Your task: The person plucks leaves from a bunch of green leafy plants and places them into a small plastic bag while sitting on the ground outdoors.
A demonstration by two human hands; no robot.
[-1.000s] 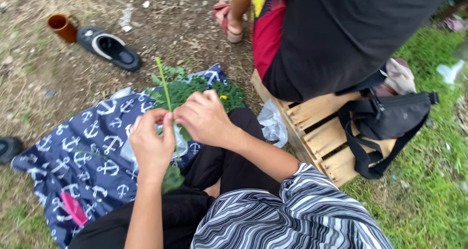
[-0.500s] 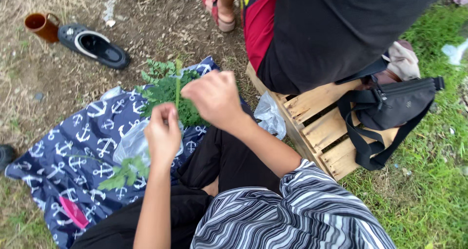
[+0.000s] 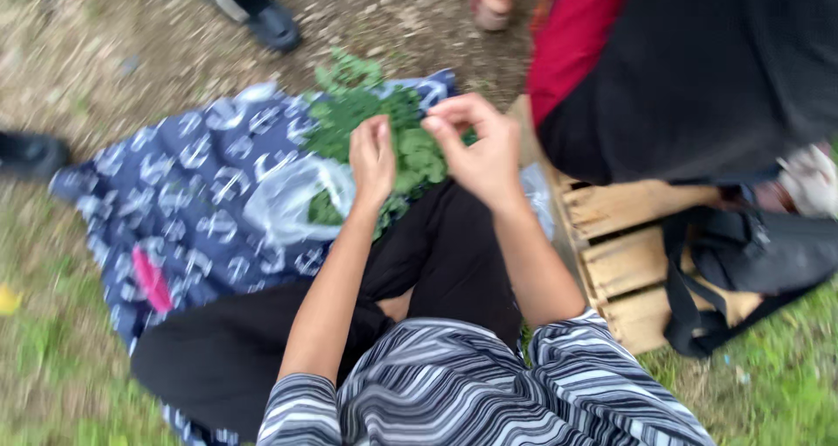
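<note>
Stripping small leaves looks like the step in hand, and it goes best if the person keeps both hands low over the cloth (image 3: pixel 175 193) so the pickings drop there and not on the dirt. The cloth, dark blue with a pale pattern, spreads from 9 to 12 o'clock of the person's lap. On its far edge, at 12 o'clock, lies the heap of greens (image 3: pixel 362 114), the largest loose thing; the hands work just in front of it. At 3 o'clock stands a wooden crate (image 3: pixel 624 254), which bears a seated person and a black bag (image 3: pixel 768 254). At 10 o'clock of the hands a clear plastic bag (image 3: pixel 292 197) lies open on the cloth with some greens inside. The left hand (image 3: pixel 374 160) is curled narrow, fingertips pinched; the frame is too blurred to tell what it grips. The right hand (image 3: pixel 478 149) is likewise narrow, fingertips together over the greens, perhaps on a sprig.
</note>
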